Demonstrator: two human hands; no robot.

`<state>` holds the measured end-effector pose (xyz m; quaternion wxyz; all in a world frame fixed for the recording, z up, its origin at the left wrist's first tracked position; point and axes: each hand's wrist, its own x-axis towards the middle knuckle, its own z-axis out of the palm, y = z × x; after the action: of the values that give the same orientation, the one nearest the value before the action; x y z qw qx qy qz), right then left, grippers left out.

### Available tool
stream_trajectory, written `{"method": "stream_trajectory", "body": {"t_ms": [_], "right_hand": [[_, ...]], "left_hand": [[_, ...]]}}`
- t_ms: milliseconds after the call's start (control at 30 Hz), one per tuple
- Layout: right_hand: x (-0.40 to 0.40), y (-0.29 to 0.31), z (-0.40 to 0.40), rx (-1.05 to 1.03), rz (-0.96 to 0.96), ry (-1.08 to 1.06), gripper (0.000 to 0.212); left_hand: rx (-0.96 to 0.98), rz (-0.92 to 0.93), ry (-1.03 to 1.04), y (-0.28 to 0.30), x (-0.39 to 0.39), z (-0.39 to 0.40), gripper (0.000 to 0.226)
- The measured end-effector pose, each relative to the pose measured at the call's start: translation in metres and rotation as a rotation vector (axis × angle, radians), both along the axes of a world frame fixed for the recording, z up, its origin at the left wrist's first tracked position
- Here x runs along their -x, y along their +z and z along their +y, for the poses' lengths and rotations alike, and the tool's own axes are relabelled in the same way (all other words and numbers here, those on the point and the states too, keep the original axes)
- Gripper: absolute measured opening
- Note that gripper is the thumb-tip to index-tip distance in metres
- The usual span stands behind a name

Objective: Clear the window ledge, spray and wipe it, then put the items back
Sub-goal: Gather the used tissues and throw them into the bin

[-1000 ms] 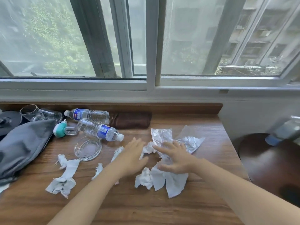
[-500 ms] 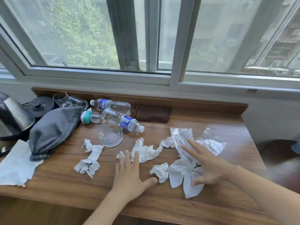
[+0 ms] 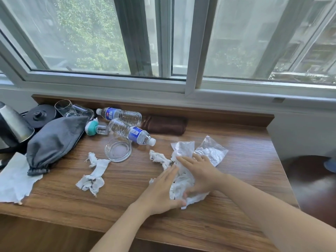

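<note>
**Reader:** Ledge first: where is it, and which step is under way?

**Describer:** It is a wood-grain surface under the window, beneath both hands. Clearing looks to be in hand. The left hand lies flat with straight, released fingers against a heap of crumpled white tissue; the right hand presses the heap's other side, fingers spread, not clenched.

**Reader:** What comes next?

**Describer:** Probably closing both hands to lift the soft, loose wad. Beyond the right fingers lies crinkly clear plastic wrap. Left of the left fingers sit torn tissue scraps, a round glass dish and two ribbed plastic bottles lying on their sides.
</note>
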<state>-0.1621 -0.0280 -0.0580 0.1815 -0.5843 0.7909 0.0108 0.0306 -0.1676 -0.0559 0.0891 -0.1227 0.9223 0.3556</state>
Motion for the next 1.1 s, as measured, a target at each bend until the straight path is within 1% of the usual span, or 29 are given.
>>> {"method": "stream_trajectory", "body": {"t_ms": [67,133,233,333,400,467,567,700,767,800,867,967,1033,1100], "right_hand": [[0.001,-0.006,0.001,0.068,-0.009,-0.003,0.127],[0.001,-0.012,0.005,0.144,-0.018,0.002,0.114],[-0.001,-0.024,0.01,0.236,-0.038,-0.012,0.103],[-0.006,-0.033,0.013,0.309,-0.056,-0.046,0.097],[-0.011,-0.036,0.014,0.358,-0.055,-0.078,0.091],[-0.015,-0.036,0.012,0.365,-0.062,-0.114,0.087],[-0.02,-0.031,0.012,0.344,-0.112,-0.166,0.084],[-0.02,-0.019,0.024,0.329,-0.263,-0.219,0.093],[-0.017,-0.004,0.035,0.339,-0.309,-0.197,0.097],[-0.015,0.004,0.041,0.34,-0.307,-0.165,0.098],[-0.009,0.018,0.05,0.311,-0.284,-0.101,0.103],[0.004,0.024,0.052,0.197,-0.213,-0.027,0.118],[0.012,0.021,0.046,0.097,-0.169,-0.002,0.128],[0.014,0.015,0.036,0.036,-0.142,0.018,0.134]], "left_hand": [[0.003,0.066,0.061,0.003,-0.009,-0.01,0.12],[0.082,0.103,0.11,0.006,-0.023,-0.03,0.122],[0.271,0.002,0.11,0.012,-0.041,-0.067,0.128],[0.368,-0.063,0.031,0.022,-0.031,-0.088,0.133],[0.385,-0.07,-0.064,0.022,-0.011,-0.093,0.134],[0.358,-0.096,-0.138,0.017,0.007,-0.094,0.131],[0.295,-0.087,-0.168,0.005,0.017,-0.088,0.113],[0.154,-0.035,-0.09,0.0,0.001,-0.079,0.09],[0.099,-0.023,-0.042,0.007,-0.014,-0.081,0.086],[0.095,-0.038,-0.034,0.012,-0.023,-0.081,0.091],[0.115,-0.081,-0.041,0.021,-0.037,-0.082,0.11],[0.254,-0.099,-0.057,0.02,-0.043,-0.081,0.13],[0.305,-0.109,-0.015,0.011,-0.038,-0.081,0.139],[0.315,-0.085,0.008,0.007,-0.03,-0.075,0.142]]}}
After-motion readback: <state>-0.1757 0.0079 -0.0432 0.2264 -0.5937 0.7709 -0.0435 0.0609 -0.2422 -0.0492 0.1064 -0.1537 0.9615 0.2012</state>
